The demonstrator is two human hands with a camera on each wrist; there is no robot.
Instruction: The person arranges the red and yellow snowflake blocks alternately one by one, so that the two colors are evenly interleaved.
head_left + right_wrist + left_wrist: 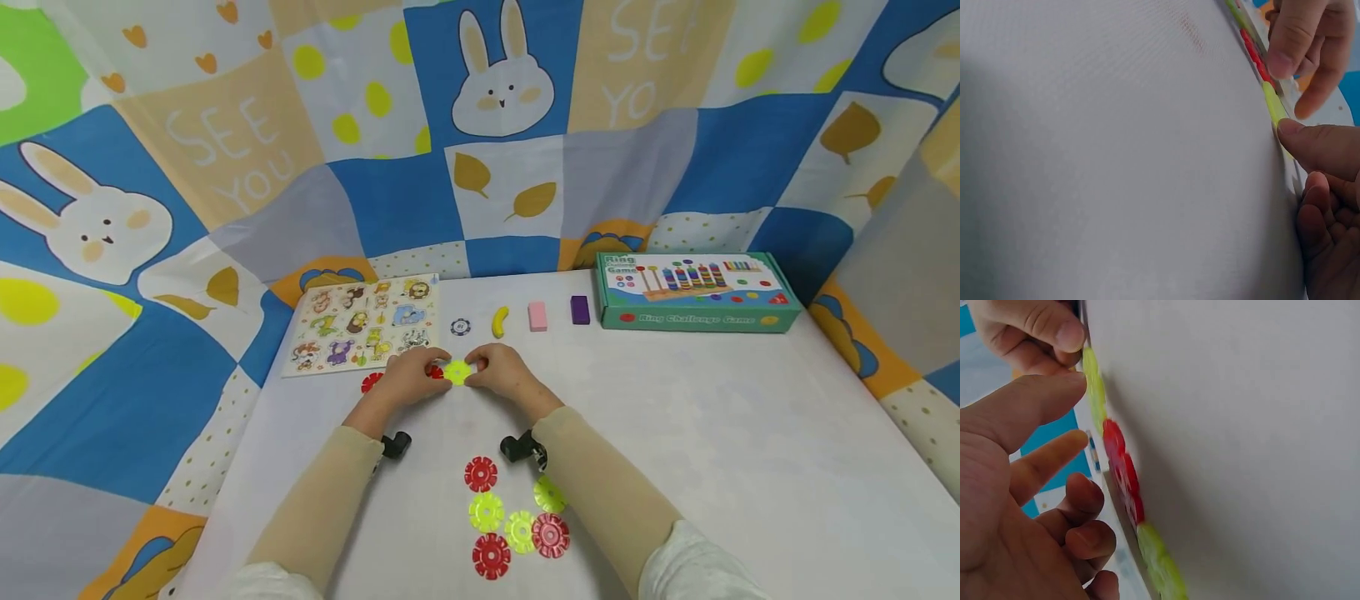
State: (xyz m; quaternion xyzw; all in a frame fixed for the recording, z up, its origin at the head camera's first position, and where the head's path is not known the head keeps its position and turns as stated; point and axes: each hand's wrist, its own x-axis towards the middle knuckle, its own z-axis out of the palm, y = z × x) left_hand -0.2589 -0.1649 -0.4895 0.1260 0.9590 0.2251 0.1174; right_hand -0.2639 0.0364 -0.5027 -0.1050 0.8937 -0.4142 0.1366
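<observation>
In the head view, my right hand (506,377) pinches a yellow-green flower-shaped plastic disc (457,372) at its right edge. My left hand (411,377) is at the other side of this disc, thumb and forefinger apart, with the other fingers loosely bent in the left wrist view. A red disc (1124,469) adjoins it in a row, followed by another yellow-green disc (1161,562). From above, the left hand covers most of this row; one more red disc (372,382) peeks out at its left.
Several loose red and yellow-green discs (487,512) lie between my forearms. An animal picture board (360,325) is at the back left. Beside it sit a poker chip (461,327), a toy banana (499,322), a pink block (537,317), a purple block (580,310) and a green game box (697,320).
</observation>
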